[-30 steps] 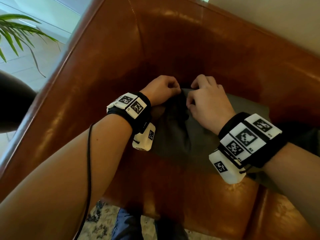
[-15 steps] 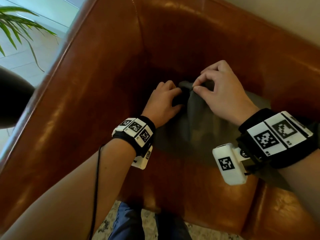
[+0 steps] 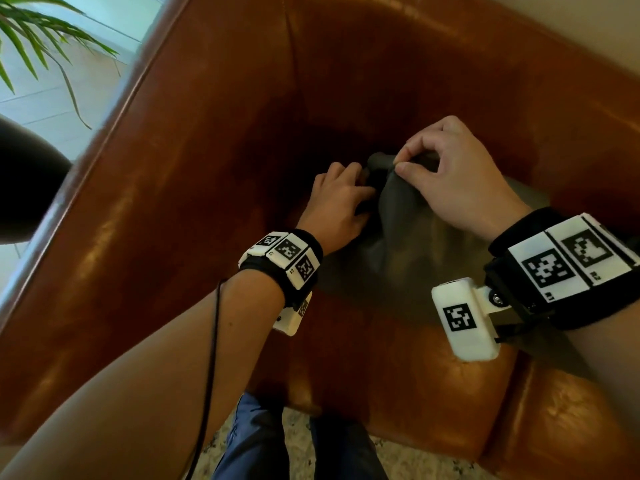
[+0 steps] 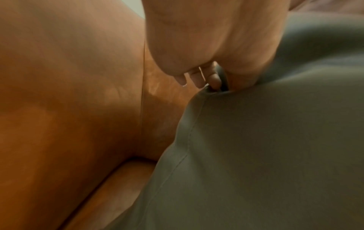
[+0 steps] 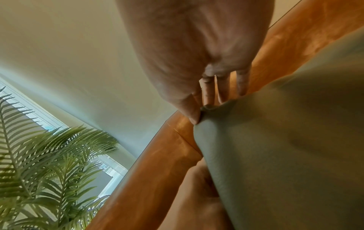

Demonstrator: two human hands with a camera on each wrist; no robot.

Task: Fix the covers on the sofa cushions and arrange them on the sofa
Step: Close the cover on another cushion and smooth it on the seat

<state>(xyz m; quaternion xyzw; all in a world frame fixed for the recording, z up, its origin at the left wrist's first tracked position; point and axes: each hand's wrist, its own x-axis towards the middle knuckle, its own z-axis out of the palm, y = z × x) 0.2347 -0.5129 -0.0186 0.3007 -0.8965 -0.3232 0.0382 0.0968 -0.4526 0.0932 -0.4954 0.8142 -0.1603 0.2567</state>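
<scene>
A grey-green cushion cover [image 3: 408, 237] lies in the corner of the brown leather sofa [image 3: 207, 168]. My right hand [image 3: 401, 164] pinches the cover's raised far corner between thumb and forefinger; the right wrist view shows the cover [image 5: 275, 155] bunched at my right hand [image 5: 199, 115]. My left hand [image 3: 360, 199] grips the cover's left edge with curled fingers. In the left wrist view my left hand [image 4: 218, 84] curls round a fold of the cover [image 4: 256, 155]. Whether a cushion is inside the cover is hidden.
The sofa's left armrest [image 3: 114, 188] and backrest [image 3: 450, 64] close in the corner. A potted palm [image 3: 38, 39] stands beyond the armrest, over a pale tiled floor. My legs in blue trousers [image 3: 256, 445] stand on a patterned rug [image 3: 415, 462] before the seat.
My right hand has lifted and moved toward the backrest, pulling the cover's corner up. The left hand has dropped lower along the cover's left edge.
</scene>
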